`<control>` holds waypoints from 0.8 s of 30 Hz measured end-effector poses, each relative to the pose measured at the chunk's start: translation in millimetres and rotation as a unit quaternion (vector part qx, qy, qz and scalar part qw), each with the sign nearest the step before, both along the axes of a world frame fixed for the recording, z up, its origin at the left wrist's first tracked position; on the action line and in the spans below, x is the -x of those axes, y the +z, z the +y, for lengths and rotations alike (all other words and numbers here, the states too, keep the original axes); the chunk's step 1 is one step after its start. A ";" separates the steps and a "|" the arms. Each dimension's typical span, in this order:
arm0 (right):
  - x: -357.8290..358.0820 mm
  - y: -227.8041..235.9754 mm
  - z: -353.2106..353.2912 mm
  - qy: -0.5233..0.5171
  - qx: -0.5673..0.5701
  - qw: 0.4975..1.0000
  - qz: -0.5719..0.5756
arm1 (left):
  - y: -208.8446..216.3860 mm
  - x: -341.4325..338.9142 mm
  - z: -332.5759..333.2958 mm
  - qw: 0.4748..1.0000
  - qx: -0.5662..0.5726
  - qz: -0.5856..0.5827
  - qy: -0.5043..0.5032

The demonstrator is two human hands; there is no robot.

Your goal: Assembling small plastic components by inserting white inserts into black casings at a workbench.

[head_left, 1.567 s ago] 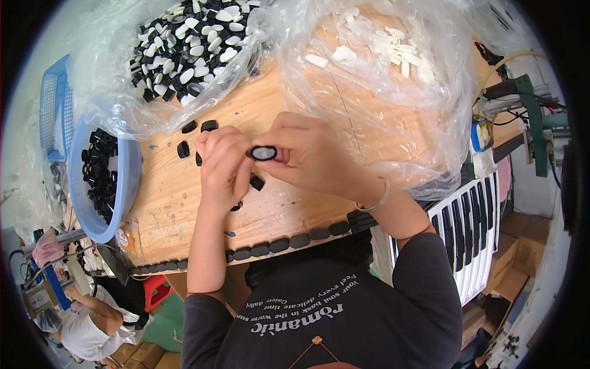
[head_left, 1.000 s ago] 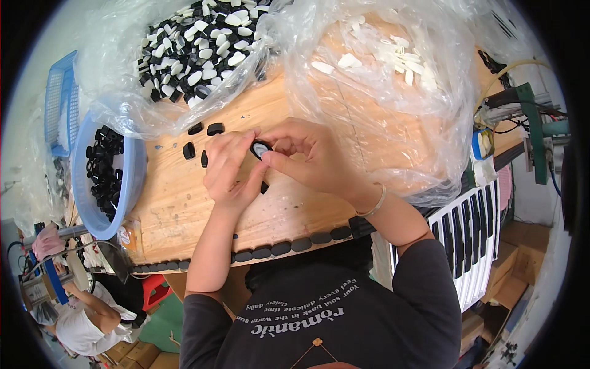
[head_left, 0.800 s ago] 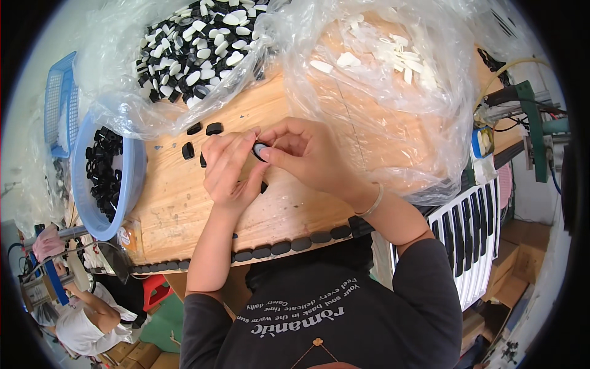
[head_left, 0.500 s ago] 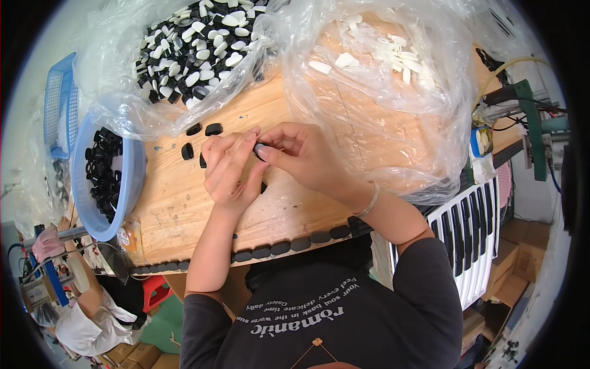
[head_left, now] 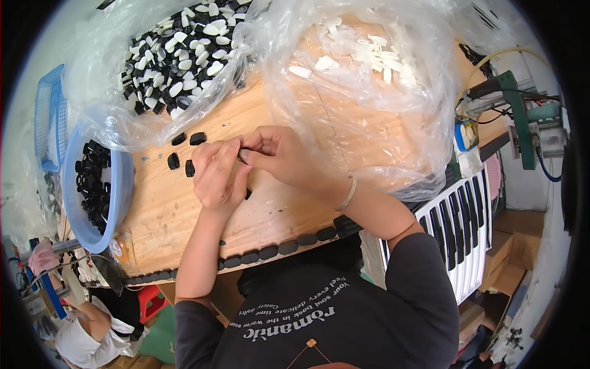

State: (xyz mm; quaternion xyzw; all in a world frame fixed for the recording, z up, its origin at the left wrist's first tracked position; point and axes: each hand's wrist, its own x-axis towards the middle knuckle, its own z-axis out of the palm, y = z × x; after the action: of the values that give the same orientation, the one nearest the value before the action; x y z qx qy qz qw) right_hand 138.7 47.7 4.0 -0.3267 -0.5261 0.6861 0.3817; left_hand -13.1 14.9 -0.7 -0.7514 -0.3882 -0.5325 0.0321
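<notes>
My left hand (head_left: pixel 215 175) and my right hand (head_left: pixel 279 152) meet over the wooden table. Between their fingertips is a small dark plastic piece (head_left: pixel 244 155), mostly covered by the fingers. The right thumb and index finger pinch it, while the left fingertips close on its other side. Beside my left hand lie several small black oval plastic parts, one of them at the knuckles (head_left: pixel 189 168) and another farther left (head_left: pixel 173 161). Part of one more black piece (head_left: pixel 248 194) shows below the left thumb.
A blue basin (head_left: pixel 127 190) of black parts stands left. Black and white pieces (head_left: pixel 178 58) are heaped in clear plastic at the back; white pieces (head_left: pixel 381 56) lie on plastic sheeting (head_left: pixel 369 135). Black ovals (head_left: pixel 287 247) line the near edge. A green-framed machine (head_left: pixel 516 117) stands right; a person (head_left: pixel 92 335) sits lower left.
The whole view has shifted slightly, so the table things appear farther left. Both hands stay together on the small dark piece, which is now more hidden by the fingers.
</notes>
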 end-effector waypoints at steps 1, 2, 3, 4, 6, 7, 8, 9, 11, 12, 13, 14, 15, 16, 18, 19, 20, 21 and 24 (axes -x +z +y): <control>-2.0 2.6 1.3 0.007 0.019 0.999 0.049 | 1.9 -1.3 0.0 1.000 0.001 0.001 0.003; -3.3 4.0 2.2 0.014 0.037 0.994 0.097 | 3.5 -2.2 -0.1 1.000 0.003 0.002 0.005; -3.8 3.8 2.1 0.012 0.037 0.995 0.096 | 4.5 -2.5 -0.3 1.000 0.002 0.001 0.003; -5.2 4.3 1.4 0.014 0.028 0.995 0.097 | 5.9 -3.7 -1.1 1.000 0.006 0.008 0.008; -7.1 3.5 0.7 0.015 0.017 0.995 0.096 | 5.1 -5.5 -2.9 1.000 0.010 0.013 0.011; -6.5 0.7 0.3 0.028 0.022 0.997 0.071 | 2.4 -5.3 -4.0 1.000 0.016 0.001 0.006; -6.5 -0.6 -0.1 0.041 0.026 0.998 0.045 | 0.7 -5.3 -4.8 1.000 0.021 -0.010 0.001; -7.4 0.0 0.2 0.040 0.025 0.998 0.044 | 0.4 -5.7 -5.3 1.000 0.021 -0.011 0.000; -8.2 1.9 5.2 0.029 0.059 0.996 0.057 | 0.7 -5.8 -3.6 0.999 0.047 -0.002 0.008; -10.9 3.7 7.4 0.029 0.057 0.996 0.056 | 0.3 -6.7 -3.2 0.999 0.045 -0.003 0.008; -16.2 6.9 9.4 0.035 0.056 0.998 0.020 | -0.3 -7.5 -3.1 0.998 0.062 -0.006 -0.003; -17.9 7.9 14.0 0.050 0.058 0.997 -0.013 | -2.1 -3.2 -4.1 0.997 0.082 -0.007 -0.005; -23.7 10.0 29.2 0.040 -0.009 0.995 -0.086 | -3.7 2.1 -3.8 0.996 0.084 -0.005 0.003; -33.0 12.9 51.1 0.032 -0.079 0.984 -0.157 | -3.5 7.0 -5.5 0.991 0.122 -0.056 0.016; -62.7 20.0 97.8 -0.122 -0.188 0.934 -0.277 | -13.9 15.5 -7.9 0.965 0.195 -0.175 -0.005; -76.1 23.8 122.7 -0.219 -0.276 0.858 -0.374 | -10.0 14.0 -8.0 0.965 0.195 -0.174 -0.001; -108.0 12.2 158.3 -0.245 -0.346 0.789 -0.446 | -7.4 3.1 -2.9 0.947 0.196 -0.248 -0.054; -121.1 -0.7 181.1 -0.254 -0.338 0.744 -0.517 | -3.9 0.7 -2.7 0.924 0.194 -0.315 -0.093; -118.8 -6.1 196.4 -0.232 -0.290 0.681 -0.631 | -8.2 4.3 -2.2 0.915 0.190 -0.331 -0.129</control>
State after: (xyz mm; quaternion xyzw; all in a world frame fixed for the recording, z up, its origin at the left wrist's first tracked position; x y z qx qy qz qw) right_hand 257.5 244.2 -2.0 -0.6671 -0.7222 0.0203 0.1820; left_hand -17.4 12.7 -8.9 -0.5676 -0.3701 -0.6664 -0.3110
